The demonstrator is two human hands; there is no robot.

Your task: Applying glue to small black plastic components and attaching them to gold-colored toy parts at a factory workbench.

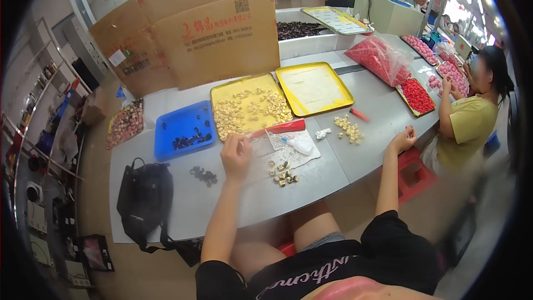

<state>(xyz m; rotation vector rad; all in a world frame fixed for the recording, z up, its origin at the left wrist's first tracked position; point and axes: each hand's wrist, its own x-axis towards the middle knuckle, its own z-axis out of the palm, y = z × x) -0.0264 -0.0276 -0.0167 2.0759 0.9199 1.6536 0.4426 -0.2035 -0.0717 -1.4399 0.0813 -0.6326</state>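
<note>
My left hand (237, 156) is raised above the grey table with its fingers curled together. It is nearest the left end of a red strip-like thing (286, 127), and I cannot make out what its fingers hold, if anything. Beside it, a white squeeze bottle with a blue tip (300, 145) lies on a white sheet (306, 158). Several small cream-and-dark pieces (284, 175) sit just below the sheet. Off to the right, my right hand (403, 139) is over the table's front edge, fingers bent together; anything in them is too small to name. Loose cream pieces (348, 129) lie between the hands.
A yellow tray of cream pieces (233, 90), a second yellow tray (311, 112) and a blue tray with dark pieces (162, 133) line the back. A black bag (145, 197) lies left, a cardboard sheet (222, 39) stands behind. At right, a co-worker (469, 114) sits by a red-piece tray (417, 97).
</note>
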